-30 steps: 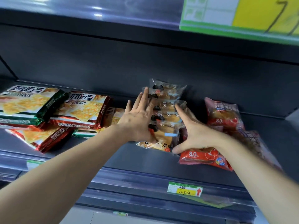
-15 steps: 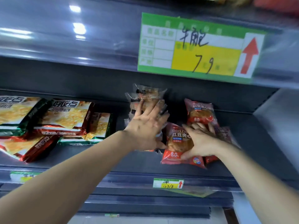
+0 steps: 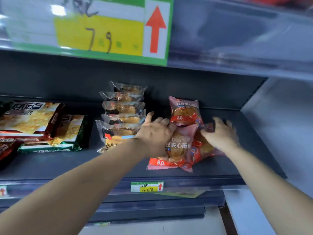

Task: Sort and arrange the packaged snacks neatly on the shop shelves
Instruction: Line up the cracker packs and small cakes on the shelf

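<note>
On the dark shelf, a little to the 3 o'clock side of the view's middle, lies a cluster of red bean bread packets. The front packet lies flat near the shelf's front edge. The rear packet stands upright at its 12 o'clock, against the back wall. A third packet lies tilted at its 3 o'clock, overlapping it. The left hand rests on the front packet's upper left corner, thumb stretched toward 12 o'clock, with bent fingers reaching the rear packet's lower edge. Whether they pinch the wrapper or only press it cannot be told. The right hand is motion-blurred over the third packet's top end, with fingers spread and crooked. Its thumb is on the wrapper, but a firm hold cannot be made out. At the left hand's 9 o'clock, just beside the thumb, a stack of clear-wrapped buns leans back. Farther toward 9 o'clock, well apart, lie cracker packs. A small price tag sits on the shelf's front rail at 6 o'clock, and a large price tag with a red arrow hangs at 11 o'clock.
</note>
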{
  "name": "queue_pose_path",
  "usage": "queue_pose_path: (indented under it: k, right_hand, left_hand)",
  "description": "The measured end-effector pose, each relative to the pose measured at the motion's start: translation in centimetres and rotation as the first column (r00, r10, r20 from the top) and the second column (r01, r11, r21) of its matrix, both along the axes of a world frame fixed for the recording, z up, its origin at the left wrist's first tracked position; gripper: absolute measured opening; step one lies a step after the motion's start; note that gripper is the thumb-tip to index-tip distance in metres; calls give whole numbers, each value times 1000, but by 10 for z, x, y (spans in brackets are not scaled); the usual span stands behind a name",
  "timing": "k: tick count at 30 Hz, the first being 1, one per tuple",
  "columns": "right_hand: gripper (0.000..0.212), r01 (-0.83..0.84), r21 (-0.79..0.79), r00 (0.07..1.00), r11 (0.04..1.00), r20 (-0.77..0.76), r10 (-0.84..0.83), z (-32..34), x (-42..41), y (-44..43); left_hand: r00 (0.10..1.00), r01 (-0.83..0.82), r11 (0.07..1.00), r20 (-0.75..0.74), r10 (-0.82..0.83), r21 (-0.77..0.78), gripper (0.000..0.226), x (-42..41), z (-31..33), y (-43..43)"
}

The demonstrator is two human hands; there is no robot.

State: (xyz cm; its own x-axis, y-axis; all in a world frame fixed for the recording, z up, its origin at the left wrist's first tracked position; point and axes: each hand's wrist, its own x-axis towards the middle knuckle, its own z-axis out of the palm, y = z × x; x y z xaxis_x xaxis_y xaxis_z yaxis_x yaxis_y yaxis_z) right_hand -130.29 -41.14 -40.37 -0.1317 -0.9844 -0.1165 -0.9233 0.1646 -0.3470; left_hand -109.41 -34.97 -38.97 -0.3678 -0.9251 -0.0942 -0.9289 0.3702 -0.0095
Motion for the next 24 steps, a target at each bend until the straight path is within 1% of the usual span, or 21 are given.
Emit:
queue_pose_path:
  k: [1,2,3,4,5,6,7,8,9,10,11,12,13,14,15,16,18,20,21,23,24]
  right_hand:
    - [78,104,154,987,983,104,-121,-6,-5,-7]
    - [76,134,269,935,954,285,-211,-8,-7,-10]
    - [71,127,331,858,935,436,-271,-8,-10,-11]
    - [67,95,348,808,933,521,-276,-6,-12,-9]
    - [65,55,322,804,945,547,-233,-4,-15,-7]
    - [64,12,258,834,966,530,-152,-1,-16,-4]
    - [65,-48,166,884,985,467,-35,4,-16,-3]
    - [70,-104,58,935,993,347,78,7,-15,-4]
    - [75,-188,-52,957,981,214,195,13,-12,-3]
    - [77,-265,-131,955,955,103,279,20,-7,-4]
    - [75,-344,-178,934,922,41,356,25,-1,-6]
    - [71,-427,-185,898,885,31,440,31,6,-8]
    - [64,-497,-173,850,850,96,517,34,11,-11]
    - [56,-550,-160,795,819,200,573,37,17,-13]
    - [48,-580,-135,741,803,324,589,40,21,-15]
    - [45,-586,-102,689,804,460,561,43,24,-15]
    - [47,-568,-42,576,822,693,433,48,28,-17]
    - [43,-492,-53,549,869,756,357,48,30,-23]
    - [38,-408,-87,568,909,755,327,45,31,-28]
    - [25,-139,-148,690,979,695,203,31,31,-42]
    - [20,-24,-166,756,986,643,127,21,28,-51]
  left_hand:
    - [1000,0,1000,0,0,-5,94,-2,-1,0]
    - [1000,-2,1000,1,2,-4,93,-3,-1,0]
    - [1000,-8,1000,5,8,-3,93,-3,-2,0]
    - [1000,-11,1000,11,11,-6,93,-3,-1,0]
    - [1000,-12,1000,20,12,-11,93,-3,-1,1]
    - [1000,-4,1000,30,5,-26,92,-3,0,3]
    - [999,17,999,41,-15,-48,90,-4,1,4]
    - [997,55,995,55,-51,-83,88,-5,1,6]
    - [991,112,986,82,-102,-127,85,-6,2,7]
    - [979,178,968,135,-155,-175,82,-7,1,8]
    - [966,224,950,181,-186,-217,82,-8,1,9]
    - [961,242,936,198,-194,-256,82,-8,2,9]
    - [960,249,924,200,-196,-289,79,-8,3,9]
    - [955,253,923,226,-191,-291,74,-8,5,10]
    - [951,259,922,241,-192,-288,69,-7,5,10]
    - [954,241,936,240,-181,-255,66,-6,5,9]
    - [960,175,973,246,-135,-150,76,-5,6,5]
    - [962,117,992,254,-102,-45,95,-4,10,2]
    - [962,108,994,254,-98,-24,100,-5,11,2]
    - [965,108,993,243,-97,-35,101,-6,9,3]
    - [967,107,993,237,-93,-48,101,-6,8,5]
